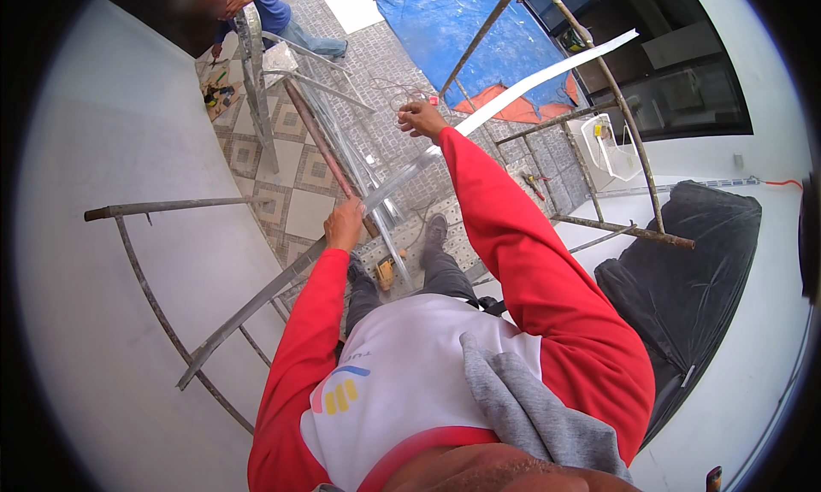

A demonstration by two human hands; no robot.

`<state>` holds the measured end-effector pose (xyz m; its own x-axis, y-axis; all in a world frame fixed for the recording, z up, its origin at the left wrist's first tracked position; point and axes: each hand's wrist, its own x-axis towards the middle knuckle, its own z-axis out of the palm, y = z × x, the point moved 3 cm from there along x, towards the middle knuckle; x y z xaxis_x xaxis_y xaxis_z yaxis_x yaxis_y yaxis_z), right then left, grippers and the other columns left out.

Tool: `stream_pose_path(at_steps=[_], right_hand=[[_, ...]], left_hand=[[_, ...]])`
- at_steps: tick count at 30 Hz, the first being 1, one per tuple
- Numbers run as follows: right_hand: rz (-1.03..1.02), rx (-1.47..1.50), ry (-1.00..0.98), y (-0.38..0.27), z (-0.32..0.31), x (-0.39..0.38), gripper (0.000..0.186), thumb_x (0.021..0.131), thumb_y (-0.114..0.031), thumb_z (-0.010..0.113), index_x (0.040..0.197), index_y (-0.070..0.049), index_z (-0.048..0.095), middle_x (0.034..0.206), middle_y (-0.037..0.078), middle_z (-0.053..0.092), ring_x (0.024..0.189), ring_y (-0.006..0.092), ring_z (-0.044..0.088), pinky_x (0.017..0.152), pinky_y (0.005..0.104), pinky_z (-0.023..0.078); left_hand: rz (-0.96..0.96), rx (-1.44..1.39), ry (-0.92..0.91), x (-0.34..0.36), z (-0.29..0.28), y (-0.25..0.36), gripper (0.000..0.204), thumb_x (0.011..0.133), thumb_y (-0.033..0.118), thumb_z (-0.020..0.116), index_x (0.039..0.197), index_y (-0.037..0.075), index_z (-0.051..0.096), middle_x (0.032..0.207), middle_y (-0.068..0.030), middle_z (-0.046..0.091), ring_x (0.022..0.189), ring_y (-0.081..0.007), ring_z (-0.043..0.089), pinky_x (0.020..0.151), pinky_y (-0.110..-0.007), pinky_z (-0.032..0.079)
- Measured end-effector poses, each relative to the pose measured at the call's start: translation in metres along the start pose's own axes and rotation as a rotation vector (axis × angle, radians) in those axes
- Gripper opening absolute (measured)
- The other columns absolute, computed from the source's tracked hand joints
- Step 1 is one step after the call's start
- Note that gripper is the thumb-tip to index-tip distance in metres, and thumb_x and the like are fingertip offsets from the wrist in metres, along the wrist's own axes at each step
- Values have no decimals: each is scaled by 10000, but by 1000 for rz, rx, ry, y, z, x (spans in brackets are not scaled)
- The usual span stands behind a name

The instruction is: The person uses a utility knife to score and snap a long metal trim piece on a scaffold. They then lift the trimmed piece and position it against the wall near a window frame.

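Fingers, left hand point(343, 225): curled round metal strip point(256, 306)
Fingers, right hand point(420, 120): bent, 1 o'clock of left hand; can't tell if gripping
Handling: probably best two-handed near balance point, both ends watched
Strip look: long, slim, 7:30 to 2 o'clock through left hand; grey low end, glaring white far end; bow maybe lens
Rusty scaffold frame point(599, 225): 3 o'clock; avoid knocking
Yellow power tool point(385, 274): 5 o'clock; mind footing
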<state>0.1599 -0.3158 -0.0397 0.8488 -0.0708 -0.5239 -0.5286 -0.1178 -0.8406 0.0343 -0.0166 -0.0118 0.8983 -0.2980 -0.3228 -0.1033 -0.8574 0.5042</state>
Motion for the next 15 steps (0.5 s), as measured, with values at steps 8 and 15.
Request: stream_pose_path(at_steps=[8,15], right_hand=[[8,22,-9,-5,14,3,453,958,-283,689,1301,4,619,1059,106,722,879,190,713,715,333,565],[-6,16,-100,-28,68,5,445,964,-274,680,1302,8,613,1090,104,715,896,185,711,720,326,559]], left_hand=[[128,-75,-34,-18,-1,2,185,966,251,595,1035,98,672,929,-189,702,904,-418,678,772,-527,524],[125,-12,-139,-35,9,9,192,951,217,568,1038,86,679,953,-177,710,910,-411,683,784,-524,531]])
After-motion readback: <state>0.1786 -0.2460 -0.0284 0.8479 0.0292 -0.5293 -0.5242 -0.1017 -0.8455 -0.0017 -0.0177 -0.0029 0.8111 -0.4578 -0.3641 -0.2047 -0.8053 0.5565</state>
